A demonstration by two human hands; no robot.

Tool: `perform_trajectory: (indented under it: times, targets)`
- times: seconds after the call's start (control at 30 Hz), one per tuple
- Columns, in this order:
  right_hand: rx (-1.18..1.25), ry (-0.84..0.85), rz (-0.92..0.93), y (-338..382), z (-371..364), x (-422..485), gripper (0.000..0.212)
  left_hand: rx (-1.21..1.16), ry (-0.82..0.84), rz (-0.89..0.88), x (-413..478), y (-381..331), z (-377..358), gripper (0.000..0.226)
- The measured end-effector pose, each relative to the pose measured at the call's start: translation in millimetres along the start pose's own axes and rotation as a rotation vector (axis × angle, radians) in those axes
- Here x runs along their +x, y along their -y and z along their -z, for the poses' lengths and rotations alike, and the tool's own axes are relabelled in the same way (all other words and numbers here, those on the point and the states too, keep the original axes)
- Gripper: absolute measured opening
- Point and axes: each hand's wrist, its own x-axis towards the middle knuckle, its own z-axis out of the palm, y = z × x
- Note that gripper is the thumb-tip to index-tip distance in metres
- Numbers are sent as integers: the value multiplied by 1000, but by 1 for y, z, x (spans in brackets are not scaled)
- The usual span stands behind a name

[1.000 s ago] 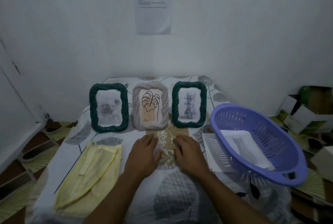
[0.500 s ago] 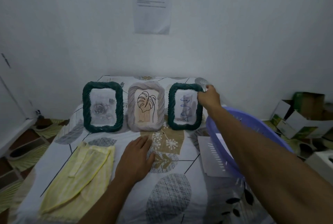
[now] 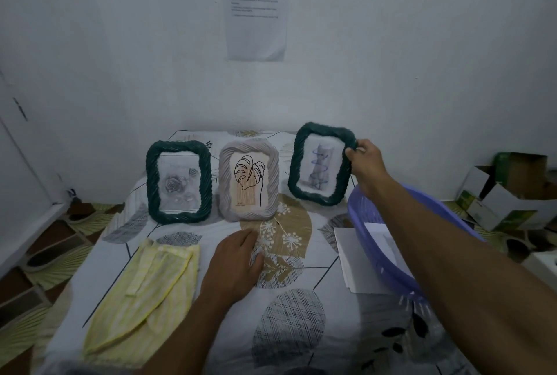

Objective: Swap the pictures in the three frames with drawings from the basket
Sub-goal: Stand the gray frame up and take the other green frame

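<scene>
Green twisted-rope frame (image 3: 319, 163), held tilted.
Right hand (image 3: 366, 160) pinches its corner with curled fingers (image 3: 350, 152); left hand (image 3: 233, 260) lies flat; slotted purple basket (image 3: 361, 217) alongside.

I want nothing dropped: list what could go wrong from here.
The right hand holds the right green frame by one top corner only; that grip may slip, dropping the tilted frame. Swinging it might knock the grey frame beside it. The forearm crosses the purple basket and could tip it.
</scene>
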Motion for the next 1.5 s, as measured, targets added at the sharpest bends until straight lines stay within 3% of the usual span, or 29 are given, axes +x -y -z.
perform_trajectory:
  times: [0.1,0.23,0.4,0.57,0.7,0.77,0.83,0.9,1.07,1.17,1.3,1.4,1.5]
  targets:
    - [106,-23,92,27,13,-16,7,-118,-15,16,0,-7,12,38]
    - [177,70,84,43,23,-54,8,-249,-13,42,6,-19,36,38]
    - [178,211,-31,26,11,-106,15,-698,-10,268,19,-54,84,46]
    - [186,270,-129,8,2,-145,10,-1052,63,361,-6,-61,101,12]
    - [-184,110,102,1,-4,-159,32,-995,-2,325,-22,-66,108,8]
    - [-319,59,297,5,-15,-173,39,-843,-65,227,-24,-70,112,4]
    - [-312,114,401,12,-28,-188,40,-623,-144,110,-26,-79,115,3]
    - [-240,138,396,19,-40,-199,46,-474,-207,20,-27,-89,116,5]
    - [-207,33,345,29,-48,-201,52,-365,-234,-35,-33,-104,116,14]
    - [-208,47,298,27,-40,-195,41,-375,-256,-94,-33,-108,127,19]
    - [117,192,87,23,-20,-191,28,-302,-448,10,-22,-88,143,26]
    - [224,248,16,18,-9,-191,30,-313,-225,185,-16,-66,138,56]
    - [263,303,-5,10,-5,-195,31,-709,-37,360,-16,-60,134,71]
